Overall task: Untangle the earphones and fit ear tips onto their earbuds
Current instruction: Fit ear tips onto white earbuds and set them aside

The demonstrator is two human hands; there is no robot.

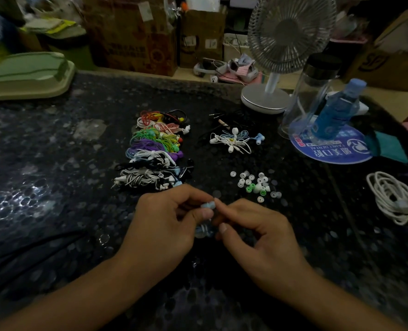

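Note:
My left hand (167,223) pinches a light-blue earbud (207,206) between thumb and fingers near the table's front. My right hand (253,230) meets it from the right, its fingertips pinching something small against the earbud; I cannot make out the ear tip itself. A light-blue cable coil (204,231) hangs between the palms. Loose white and green ear tips (255,185) lie just beyond my right hand. A tangle of white and blue earphones (234,139) lies farther back. A row of bundled coloured earphones (155,149) lies to the left of it.
A white desk fan (269,96), a clear bottle (310,96) and a blue bottle (336,111) stand at the back right on a round blue pad (332,151). A coiled white cable (389,197) lies at the right edge. A green lid (26,75) sits at far left.

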